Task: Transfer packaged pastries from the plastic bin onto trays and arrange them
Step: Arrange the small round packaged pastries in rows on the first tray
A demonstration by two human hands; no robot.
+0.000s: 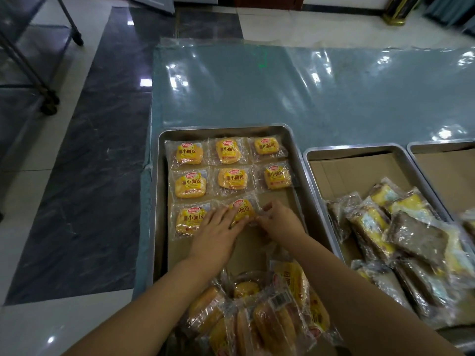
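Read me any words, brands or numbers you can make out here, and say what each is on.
"小面包": on the yellow pastry packets rowed in the left tray.
Red logo above it: too blurred to read.
Barcode label on a packet in the near pile: digits too small.
Darker packets in the middle tray: nothing legible.

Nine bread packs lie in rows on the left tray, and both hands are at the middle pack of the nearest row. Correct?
No: the head view shows eight, not nine, on the left tray; left hand and right hand are at the middle pack.
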